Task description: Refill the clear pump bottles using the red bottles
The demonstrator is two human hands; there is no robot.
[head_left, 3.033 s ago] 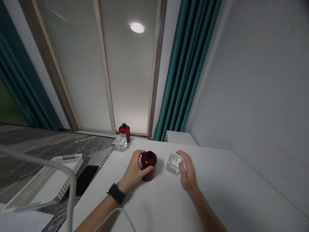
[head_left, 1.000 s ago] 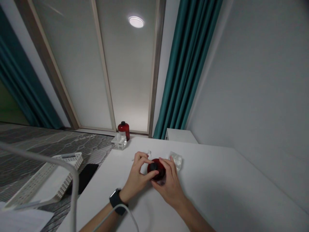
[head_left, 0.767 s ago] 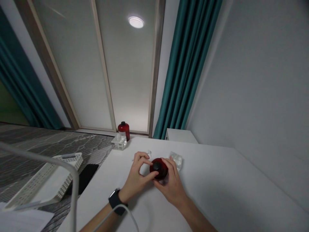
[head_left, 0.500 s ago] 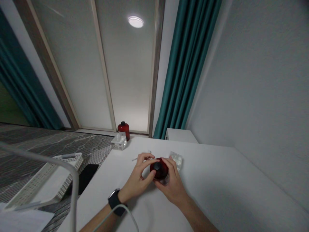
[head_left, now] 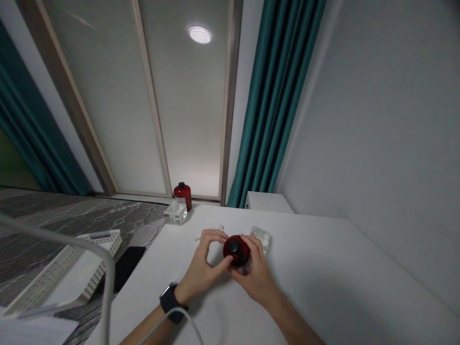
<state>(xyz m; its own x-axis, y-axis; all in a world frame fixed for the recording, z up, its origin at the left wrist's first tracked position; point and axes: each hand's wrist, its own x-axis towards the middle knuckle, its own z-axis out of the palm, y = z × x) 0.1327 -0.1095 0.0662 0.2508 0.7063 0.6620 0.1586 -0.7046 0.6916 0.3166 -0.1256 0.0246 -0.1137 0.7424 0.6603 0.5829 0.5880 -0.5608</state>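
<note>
A dark red bottle (head_left: pixel 244 261) with a black cap (head_left: pixel 234 246) stands before me on the white table (head_left: pixel 309 282), seen from above. My right hand (head_left: pixel 256 273) is wrapped round its right side, fingers behind and thumb in front. On the other side, my left hand (head_left: pixel 206 261) curves in a wide C, its thumb tip touching the bottle's shoulder below the cap. The left fingers are spread from the thumb and lie near the bottle's far left edge, off the cap. A black watch (head_left: pixel 173 302) is on the left wrist.
Behind the right hand lies a clear plastic box (head_left: pixel 261 237). A thin white stick-like item (head_left: pixel 210 232) lies beyond the left hand. Another red bottle (head_left: pixel 184 194) and a clear container (head_left: pixel 176 214) stand at the table's far left corner. A white basket (head_left: pixel 39 287) and grey tube (head_left: pixel 109 287) are left.
My left index finger has drawn back from beside the cap toward the left, widening the gap to the thumb. The right hand keeps its grip and the bottle stays put.
</note>
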